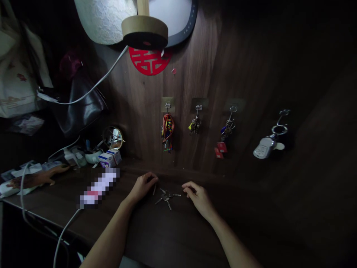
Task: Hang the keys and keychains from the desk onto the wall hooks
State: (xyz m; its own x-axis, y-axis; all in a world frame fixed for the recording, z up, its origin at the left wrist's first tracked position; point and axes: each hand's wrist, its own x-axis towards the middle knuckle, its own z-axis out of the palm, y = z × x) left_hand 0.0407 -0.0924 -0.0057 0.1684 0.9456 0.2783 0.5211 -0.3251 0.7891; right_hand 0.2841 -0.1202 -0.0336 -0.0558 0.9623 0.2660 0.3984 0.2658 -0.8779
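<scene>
Between the bare left hand [143, 186] and the bare right hand [196, 195] lies a splayed bunch of small silver metal keys [166, 197], flat on the dark brown wooden worktop [156, 230]; the left hand is curled, a thin pale sliver [154, 190] showing just below its fingertips, though whether it is gripped I cannot tell; the right hand is loosely bent, nothing seen in its grasp, near the rightmost key; as I judge it, the keys are down and spread, so that much is done, while the work looks unfinished, the bunch lying with both hands about it; beyond, on the dark wood-grain wall [200, 74], four small metal hooks [198, 108] are already filled: multicoloured braided cords [168, 128], yellow-tagged silver keys [195, 126], silver keys with red tags [228, 128], and a silver-white remote fob [263, 147].
</scene>
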